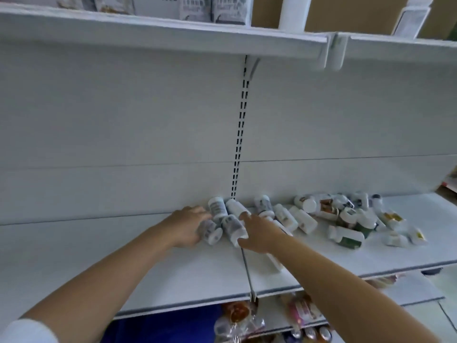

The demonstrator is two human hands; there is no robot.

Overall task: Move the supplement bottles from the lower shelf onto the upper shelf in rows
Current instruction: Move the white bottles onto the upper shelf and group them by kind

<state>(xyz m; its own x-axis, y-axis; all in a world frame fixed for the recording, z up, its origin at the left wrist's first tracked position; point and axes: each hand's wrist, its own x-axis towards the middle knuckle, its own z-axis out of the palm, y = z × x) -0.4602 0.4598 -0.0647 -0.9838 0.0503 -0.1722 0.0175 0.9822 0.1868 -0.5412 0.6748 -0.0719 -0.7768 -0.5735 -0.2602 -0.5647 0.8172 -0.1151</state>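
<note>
White supplement bottles (321, 216) lie jumbled along the lower shelf (148, 268) near its back edge. Left hand (188, 225) and right hand (259, 231) cup four bottles (223, 220) between them, fingers spread.

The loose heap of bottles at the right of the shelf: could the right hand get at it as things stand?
Probably yes. The right hand lies on the same shelf, beside the heap of bottles, with only toppled bottles between them and open space above.
</note>
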